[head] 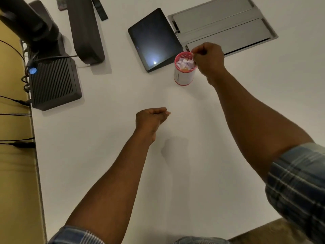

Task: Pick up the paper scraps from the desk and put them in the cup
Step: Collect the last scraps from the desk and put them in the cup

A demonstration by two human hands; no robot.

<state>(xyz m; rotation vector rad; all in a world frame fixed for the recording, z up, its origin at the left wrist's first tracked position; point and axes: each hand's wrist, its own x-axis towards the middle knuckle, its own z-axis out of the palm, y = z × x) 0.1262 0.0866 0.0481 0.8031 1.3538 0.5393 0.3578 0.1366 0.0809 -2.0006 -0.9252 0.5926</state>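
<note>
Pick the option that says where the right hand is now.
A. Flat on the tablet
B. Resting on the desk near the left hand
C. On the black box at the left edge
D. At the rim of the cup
D: the right hand, fingers curled, sits at the rim of the cup, which holds paper scraps, while the left hand is apart, nearer the person.

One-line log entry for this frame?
right hand: at cup rim | left hand: curled, idle | paper scraps: in cup
</note>
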